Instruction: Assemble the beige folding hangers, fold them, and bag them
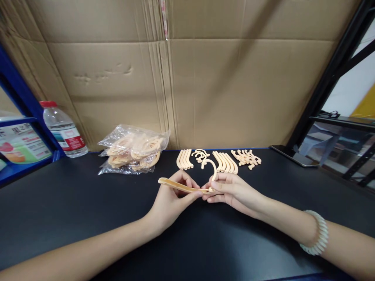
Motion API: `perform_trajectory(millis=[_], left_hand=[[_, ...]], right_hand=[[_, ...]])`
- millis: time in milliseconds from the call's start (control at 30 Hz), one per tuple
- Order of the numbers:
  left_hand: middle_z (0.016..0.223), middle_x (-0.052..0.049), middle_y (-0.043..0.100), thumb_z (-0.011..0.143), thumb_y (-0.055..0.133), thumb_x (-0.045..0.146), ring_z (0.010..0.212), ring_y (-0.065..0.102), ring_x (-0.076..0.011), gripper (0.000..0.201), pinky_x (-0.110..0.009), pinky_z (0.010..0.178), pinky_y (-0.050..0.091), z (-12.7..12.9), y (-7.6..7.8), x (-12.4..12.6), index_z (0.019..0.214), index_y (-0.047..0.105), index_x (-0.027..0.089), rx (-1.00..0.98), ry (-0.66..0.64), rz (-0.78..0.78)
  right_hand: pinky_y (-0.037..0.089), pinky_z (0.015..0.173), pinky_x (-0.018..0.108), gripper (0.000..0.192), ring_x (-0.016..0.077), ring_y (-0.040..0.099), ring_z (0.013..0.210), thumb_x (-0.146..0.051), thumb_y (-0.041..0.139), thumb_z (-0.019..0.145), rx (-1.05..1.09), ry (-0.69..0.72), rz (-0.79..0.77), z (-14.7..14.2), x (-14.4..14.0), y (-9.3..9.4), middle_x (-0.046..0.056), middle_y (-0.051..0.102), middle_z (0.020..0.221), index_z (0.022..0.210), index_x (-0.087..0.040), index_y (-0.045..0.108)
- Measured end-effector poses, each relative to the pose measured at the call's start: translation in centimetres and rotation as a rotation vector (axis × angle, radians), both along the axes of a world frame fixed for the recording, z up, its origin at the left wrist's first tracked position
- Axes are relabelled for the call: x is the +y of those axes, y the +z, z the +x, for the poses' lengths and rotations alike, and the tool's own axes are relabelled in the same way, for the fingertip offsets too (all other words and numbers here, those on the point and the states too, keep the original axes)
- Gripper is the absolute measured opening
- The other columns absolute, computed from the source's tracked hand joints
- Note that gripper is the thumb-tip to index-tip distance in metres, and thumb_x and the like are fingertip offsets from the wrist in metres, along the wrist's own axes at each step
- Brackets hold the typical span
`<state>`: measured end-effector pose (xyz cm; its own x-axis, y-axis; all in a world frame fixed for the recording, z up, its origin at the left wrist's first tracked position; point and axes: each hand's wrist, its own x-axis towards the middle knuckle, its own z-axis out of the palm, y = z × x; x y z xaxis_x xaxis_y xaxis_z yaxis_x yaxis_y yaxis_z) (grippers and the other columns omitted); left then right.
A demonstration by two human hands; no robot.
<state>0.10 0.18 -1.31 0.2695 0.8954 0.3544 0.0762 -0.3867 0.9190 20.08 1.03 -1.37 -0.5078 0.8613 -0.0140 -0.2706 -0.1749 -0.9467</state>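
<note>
Over the middle of the table, my left hand [172, 201] is closed around a beige hanger arm [178, 186], long and slightly curved, pinched between thumb and fingers. My right hand [231, 192] is closed on a beige curved hanger hook [215, 168], its thumb on the hook's lower end. Hook and arm meet at my right fingertips; the fingers partly cover the joint, so I cannot tell whether they are locked together. Just beyond lie two rows of hanger arms, a left row [184, 159] and a right row [225, 162], with several loose hooks [200, 155] between them.
Small beige curved pieces [246, 157] lie piled at the back right, near a flat dark phone-like device [294, 157]. A clear bag of beige parts [133, 150] and a water bottle [66, 132] stand back left. A cardboard wall [234, 89] closes off the black table [88, 210].
</note>
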Motion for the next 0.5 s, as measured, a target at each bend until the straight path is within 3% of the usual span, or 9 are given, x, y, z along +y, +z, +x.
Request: perform_trajectory(millis=[267,500], left_hand=[[0.072,-0.001,0.065,0.074,0.074,0.025,0.07,0.067,-0.018,0.026,-0.03,0.065,0.053,0.21,0.19,-0.48,0.068,0.05,0.017,0.077,0.025,0.101],[0.07,0.0,0.065,0.074,0.074,0.021,0.067,0.067,-0.0156,0.028,-0.027,0.063,0.051,0.48,0.46,-0.82,0.067,0.047,0.018,0.049,0.0,0.095]], right_hand=[[0.051,0.069,0.028,0.028,0.0142,0.065,0.072,-0.032,0.078,0.072,0.003,-0.028,0.058,-0.45,-0.28,-0.2,0.004,0.067,0.079,0.071,-0.015,0.055],[0.048,0.062,0.028,0.033,0.014,0.063,0.064,-0.037,0.078,0.069,-0.049,-0.108,0.141,-1.02,-0.61,-0.37,0.002,0.064,0.069,0.068,-0.016,0.052]])
